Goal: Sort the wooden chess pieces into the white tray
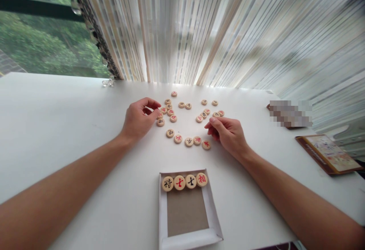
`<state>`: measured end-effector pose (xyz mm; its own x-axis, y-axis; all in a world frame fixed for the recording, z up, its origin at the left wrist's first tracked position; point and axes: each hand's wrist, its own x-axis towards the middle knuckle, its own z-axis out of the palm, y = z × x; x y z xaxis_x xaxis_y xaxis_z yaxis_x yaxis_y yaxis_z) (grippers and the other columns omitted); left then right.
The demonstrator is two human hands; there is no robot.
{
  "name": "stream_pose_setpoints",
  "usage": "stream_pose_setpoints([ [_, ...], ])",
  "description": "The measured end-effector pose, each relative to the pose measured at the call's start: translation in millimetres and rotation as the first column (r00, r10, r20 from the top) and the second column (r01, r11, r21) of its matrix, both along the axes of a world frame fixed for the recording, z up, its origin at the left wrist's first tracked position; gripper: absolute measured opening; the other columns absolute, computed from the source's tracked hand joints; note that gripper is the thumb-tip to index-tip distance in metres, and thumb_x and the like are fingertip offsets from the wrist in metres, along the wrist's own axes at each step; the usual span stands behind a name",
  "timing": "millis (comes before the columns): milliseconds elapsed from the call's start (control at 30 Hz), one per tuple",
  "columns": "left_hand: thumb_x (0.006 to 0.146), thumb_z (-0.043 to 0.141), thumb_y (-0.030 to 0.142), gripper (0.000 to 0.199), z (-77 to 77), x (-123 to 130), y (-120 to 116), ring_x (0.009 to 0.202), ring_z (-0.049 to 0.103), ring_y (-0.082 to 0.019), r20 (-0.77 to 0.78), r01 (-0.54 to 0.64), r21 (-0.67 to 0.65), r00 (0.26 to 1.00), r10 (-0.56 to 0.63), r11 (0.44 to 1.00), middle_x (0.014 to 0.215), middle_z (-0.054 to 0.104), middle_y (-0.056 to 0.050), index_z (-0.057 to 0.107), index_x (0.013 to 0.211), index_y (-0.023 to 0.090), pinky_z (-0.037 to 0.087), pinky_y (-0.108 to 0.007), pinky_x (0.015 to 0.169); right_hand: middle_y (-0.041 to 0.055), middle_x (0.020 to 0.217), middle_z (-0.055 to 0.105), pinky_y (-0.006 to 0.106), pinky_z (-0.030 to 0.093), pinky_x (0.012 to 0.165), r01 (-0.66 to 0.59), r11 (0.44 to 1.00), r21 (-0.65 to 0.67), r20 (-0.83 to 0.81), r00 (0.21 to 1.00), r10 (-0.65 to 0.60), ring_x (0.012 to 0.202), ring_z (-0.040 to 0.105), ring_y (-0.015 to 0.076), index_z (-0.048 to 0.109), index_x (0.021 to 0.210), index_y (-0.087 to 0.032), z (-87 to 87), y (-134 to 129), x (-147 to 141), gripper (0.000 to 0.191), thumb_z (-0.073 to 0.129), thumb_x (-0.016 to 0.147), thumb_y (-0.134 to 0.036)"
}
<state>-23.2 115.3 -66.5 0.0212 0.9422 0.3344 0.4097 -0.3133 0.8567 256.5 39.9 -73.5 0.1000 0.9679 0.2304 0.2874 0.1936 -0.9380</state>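
Observation:
Round wooden pieces with red or black characters lie scattered on the white table (94,128). My left hand (142,117) is at the left edge of the scatter, its thumb and forefinger close together by a red-marked piece (163,110); whether they grip a piece is hidden. On the right, my right hand (226,134) hovers with curled fingers beside a red-marked piece (199,119); anything between its fingers cannot be made out. Nearer me, an open white box (213,212) holds a row of pieces along its far side, among them a black-marked one (167,183).
A brown-edged card or booklet (327,154) lies on the table at the right, with a blurred-out item (291,113) behind it. String curtains (182,29) hang at the table's far edge. Small clear beads (107,83) rest at the far left.

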Motion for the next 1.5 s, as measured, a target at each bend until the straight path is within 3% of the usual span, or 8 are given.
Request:
stream_pose_setpoints([
  [633,0.073,0.072,0.022,0.022,-0.7,0.1,2.5,0.063,0.06,-0.013,-0.042,-0.001,0.022,0.999,0.002,1.0,0.082,0.073,-0.002,0.081,0.094,0.019,0.044,-0.026,0.059,0.0012,0.056,0.065,0.024,0.035,0.044,0.008,1.0,0.016,0.007,1.0,-0.008,0.043,0.049,0.0097,0.076,0.071,-0.017,-0.1,1.4,0.0,0.055,0.07,0.093,-0.067],
  [867,0.076,0.069,0.023,0.024,0.2,-0.4,1.5,0.063,0.06,-0.014,-0.042,0.035,0.036,0.999,-0.033,0.999,0.08,0.072,-0.002,0.08,0.096,0.017,0.045,-0.026,0.059,0.002,0.062,0.068,0.026,0.044,0.051,0.144,0.982,0.126,0.102,0.982,-0.157,0.051,0.056,0.0128,0.076,0.076,-0.018,5.3,3.2,1.6,0.046,0.064,0.097,-0.058],
  [1000,0.077,0.069,0.024,0.023,0.6,-0.1,0.7,0.063,0.06,-0.015,-0.044,0.04,0.034,0.998,-0.038,0.999,0.078,0.071,-0.002,0.08,0.096,0.017,0.047,-0.027,0.061,0.0057,0.077,0.076,0.03,0.052,0.065,0.234,0.949,0.209,0.215,0.936,-0.278,0.068,0.067,0.0174,0.078,0.087,-0.017,21.4,17.2,7.8,0.036,0.06,0.096,-0.047],
  [1133,0.078,0.071,0.025,0.022,0.0,0.2,1.1,0.063,0.06,-0.015,-0.049,0.039,0.038,0.998,-0.037,0.999,0.078,0.072,-0.002,0.08,0.096,0.017,0.048,-0.028,0.064,0.0068,0.087,0.08,0.034,0.055,0.078,0.218,0.959,0.18,0.313,0.912,-0.266,0.082,0.072,0.0213,0.08,0.096,-0.017,38.4,39.9,12.8,0.028,0.066,0.088,-0.039],
  [1367,0.079,0.072,0.03,0.022,1.3,1.1,1.0,0.065,0.061,-0.016,-0.045,0.042,0.032,0.998,-0.04,0.999,0.079,0.071,-0.003,0.079,0.094,0.017,0.049,-0.029,0.067,0.0069,0.092,0.081,0.033,0.054,0.08,0.154,0.978,0.142,0.372,0.907,-0.197,0.085,0.072,0.0209,0.081,0.098,-0.016,51.9,69.4,1.9,0.03,0.068,0.085,-0.039],
  [1500,0.078,0.072,0.032,0.021,1.0,-0.7,1.7,0.064,0.062,-0.017,-0.056,0.044,0.037,0.998,-0.042,0.998,0.077,0.071,-0.003,0.078,0.092,0.018,0.049,-0.029,0.066,0.0085,0.094,0.081,0.033,0.055,0.082,0.199,0.964,0.178,0.353,0.901,-0.251,0.088,0.072,0.0208,0.08,0.099,-0.014,57.8,86.2,15.0,0.032,0.067,0.084,-0.04],
])
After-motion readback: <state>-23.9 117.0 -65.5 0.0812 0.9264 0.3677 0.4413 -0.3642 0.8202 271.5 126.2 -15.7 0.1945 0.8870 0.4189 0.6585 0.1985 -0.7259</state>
